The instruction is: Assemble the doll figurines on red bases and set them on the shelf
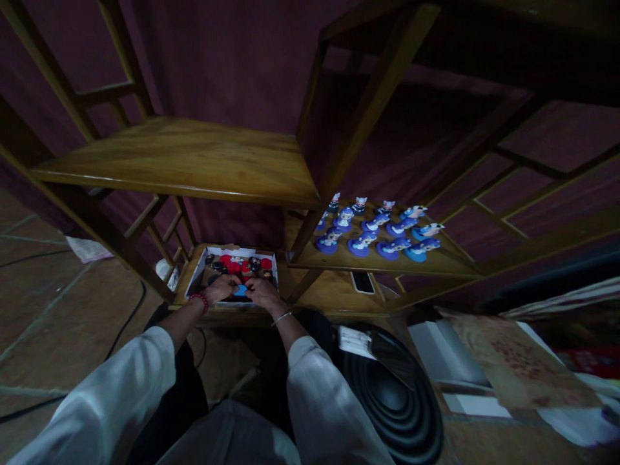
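Both hands are brought close together, low in front of the body, fingers bent and pointing inward. The left hand point(221, 289) has its fingertips closed on one end of a small blue piece point(240, 290); the right hand point(262, 293) grips the other end. Finer finger contact is too small and dim to tell. The wrists are spread apart, left bearing a red bracelet point(200, 299), right a pale bracelet point(281, 318). Both forearms slope forward and inward from light sleeves.

The blue piece is held over the near side of an open white box point(196, 278), between the hands. Red and black items point(233, 262) lie in the box, which rests on a low wooden shelf. Right of it, figurines point(362, 243) stand in rows on a higher board, with a phone point(362, 282) lying below.
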A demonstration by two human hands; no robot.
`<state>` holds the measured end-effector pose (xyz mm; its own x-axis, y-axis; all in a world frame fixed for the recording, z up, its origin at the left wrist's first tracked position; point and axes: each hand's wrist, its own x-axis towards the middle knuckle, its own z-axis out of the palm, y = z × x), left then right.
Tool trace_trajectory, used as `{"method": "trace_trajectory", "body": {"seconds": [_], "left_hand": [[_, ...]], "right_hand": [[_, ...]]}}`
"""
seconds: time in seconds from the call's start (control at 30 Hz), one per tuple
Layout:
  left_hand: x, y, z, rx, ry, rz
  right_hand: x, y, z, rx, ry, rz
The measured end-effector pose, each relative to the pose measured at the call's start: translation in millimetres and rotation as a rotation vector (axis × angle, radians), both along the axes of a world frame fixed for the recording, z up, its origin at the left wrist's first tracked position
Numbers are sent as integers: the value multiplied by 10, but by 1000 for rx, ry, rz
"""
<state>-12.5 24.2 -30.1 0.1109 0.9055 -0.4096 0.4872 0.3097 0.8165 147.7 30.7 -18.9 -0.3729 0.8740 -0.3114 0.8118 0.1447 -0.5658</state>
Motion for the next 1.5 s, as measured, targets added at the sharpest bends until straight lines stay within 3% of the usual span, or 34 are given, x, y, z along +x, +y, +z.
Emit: {"method": "trace_trajectory", "body": {"seconds": [0.23,0.63,1.27,1.5], "left_hand": [[28,-19,79,-17,-81,64],[33,-27,134,-78,-166,96],[28,-8,104,132,75,-121],[39,-13,121,53,112,-25]], "right_hand": [[3,-16,13,40,69,-72],[-1,-47,40,138,12,-128],[-50,-130,154,220,-195,-158],[-56,-137,210,185,-205,-150]]}}
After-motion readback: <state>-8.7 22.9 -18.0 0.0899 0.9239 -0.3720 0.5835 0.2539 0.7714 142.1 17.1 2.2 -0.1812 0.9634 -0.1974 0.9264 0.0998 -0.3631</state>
